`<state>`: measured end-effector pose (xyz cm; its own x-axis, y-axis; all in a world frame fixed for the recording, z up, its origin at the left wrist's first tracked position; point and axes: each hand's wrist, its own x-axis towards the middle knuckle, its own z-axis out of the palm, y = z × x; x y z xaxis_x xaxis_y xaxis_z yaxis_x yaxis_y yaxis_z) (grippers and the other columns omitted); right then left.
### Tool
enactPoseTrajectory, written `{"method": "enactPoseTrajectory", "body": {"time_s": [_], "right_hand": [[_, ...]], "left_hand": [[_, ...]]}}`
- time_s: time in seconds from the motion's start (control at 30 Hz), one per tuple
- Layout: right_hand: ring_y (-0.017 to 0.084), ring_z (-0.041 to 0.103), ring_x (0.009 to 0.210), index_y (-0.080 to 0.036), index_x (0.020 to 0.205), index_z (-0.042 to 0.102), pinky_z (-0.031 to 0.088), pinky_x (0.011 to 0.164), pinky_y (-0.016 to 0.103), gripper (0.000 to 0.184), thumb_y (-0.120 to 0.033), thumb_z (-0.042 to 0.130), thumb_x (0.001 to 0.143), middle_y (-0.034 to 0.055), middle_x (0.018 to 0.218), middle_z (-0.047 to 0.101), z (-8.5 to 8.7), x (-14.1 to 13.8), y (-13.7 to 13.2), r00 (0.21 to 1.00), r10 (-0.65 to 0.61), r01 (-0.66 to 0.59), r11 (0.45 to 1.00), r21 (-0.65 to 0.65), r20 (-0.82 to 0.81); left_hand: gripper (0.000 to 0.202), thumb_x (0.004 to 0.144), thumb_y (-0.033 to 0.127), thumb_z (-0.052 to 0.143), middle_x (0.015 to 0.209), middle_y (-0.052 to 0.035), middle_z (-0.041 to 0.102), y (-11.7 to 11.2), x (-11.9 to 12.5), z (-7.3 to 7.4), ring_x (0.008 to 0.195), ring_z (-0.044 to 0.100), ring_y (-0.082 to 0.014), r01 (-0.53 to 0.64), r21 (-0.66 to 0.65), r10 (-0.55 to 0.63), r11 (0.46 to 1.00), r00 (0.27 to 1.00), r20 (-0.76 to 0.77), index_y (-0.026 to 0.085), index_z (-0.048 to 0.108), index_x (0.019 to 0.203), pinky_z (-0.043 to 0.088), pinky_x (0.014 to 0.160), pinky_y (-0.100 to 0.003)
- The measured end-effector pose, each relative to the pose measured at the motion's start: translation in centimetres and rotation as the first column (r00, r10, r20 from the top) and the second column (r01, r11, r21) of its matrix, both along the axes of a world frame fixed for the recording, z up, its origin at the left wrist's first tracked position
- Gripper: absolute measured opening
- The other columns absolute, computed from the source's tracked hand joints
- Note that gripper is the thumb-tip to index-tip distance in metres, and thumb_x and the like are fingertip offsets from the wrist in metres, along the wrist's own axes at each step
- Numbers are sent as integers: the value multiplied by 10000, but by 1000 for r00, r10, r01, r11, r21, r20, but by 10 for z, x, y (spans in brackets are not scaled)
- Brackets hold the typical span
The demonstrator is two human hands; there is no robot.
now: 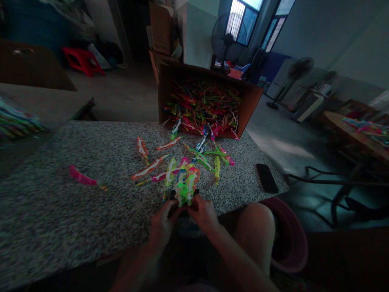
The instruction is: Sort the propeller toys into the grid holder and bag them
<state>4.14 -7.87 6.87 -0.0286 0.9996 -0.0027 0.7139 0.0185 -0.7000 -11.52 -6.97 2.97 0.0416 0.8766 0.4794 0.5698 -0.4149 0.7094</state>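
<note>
Both hands meet at the front edge of a speckled stone table. My left hand (162, 223) is closed at the left side of a bundle of neon-coloured slim plastic pieces (185, 186), mostly green, yellow, orange and blue. From the right, my right hand (205, 213) pinches the same bundle near its lower end. Small dark bits show at both sides of the bundle; I cannot make out what they are. Just beyond it lie several loose pieces, among them a yellow piece (217, 168) and an orange piece (148, 168). A pink piece (83, 177) lies apart on the left.
A cardboard box (255, 107) on its side, full of similar pieces, opens toward me at the table's (100, 219) far edge. A black phone (266, 177) lies at the right. Below stands a pink tub (296, 247). Fans and a red stool (82, 61) are farther off.
</note>
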Motion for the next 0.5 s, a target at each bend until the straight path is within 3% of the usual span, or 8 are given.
{"method": "enactPoseTrajectory", "body": {"time_s": [0.1, 0.27, 0.5], "right_hand": [[163, 685, 704, -194, 852, 600, 448, 619, 204, 86, -208, 648, 782, 5, 757, 711, 0, 2, 1, 1000, 3, -3, 1000, -1, 0], [152, 690, 734, -184, 872, 606, 460, 655, 198, 97, -213, 654, 793, 15, 790, 722, -2, 3, 2, 999, 24, -24, 1000, 2, -45], [143, 677, 708, -180, 806, 639, 445, 619, 188, 115, -247, 716, 752, 4, 761, 717, 9, 5, 16, 996, 85, -86, 995, -48, -8]], "left_hand": [[320, 842, 494, 549, 740, -19, 712, 1, 0, 1, 598, 671, -147, -4, -26, 5, 1000, 1000, 22, 182, 623, 831, 545, 585, -230], [279, 866, 438, 525, 831, -42, 718, 2, -4, 2, 697, 683, -164, 84, -4, -84, 996, 996, -9, 186, 644, 884, 555, 647, -251], [277, 874, 447, 506, 729, -5, 680, 13, -9, 0, 614, 657, -142, 156, 45, -152, 987, 985, -76, 202, 619, 809, 534, 580, -214]]}}
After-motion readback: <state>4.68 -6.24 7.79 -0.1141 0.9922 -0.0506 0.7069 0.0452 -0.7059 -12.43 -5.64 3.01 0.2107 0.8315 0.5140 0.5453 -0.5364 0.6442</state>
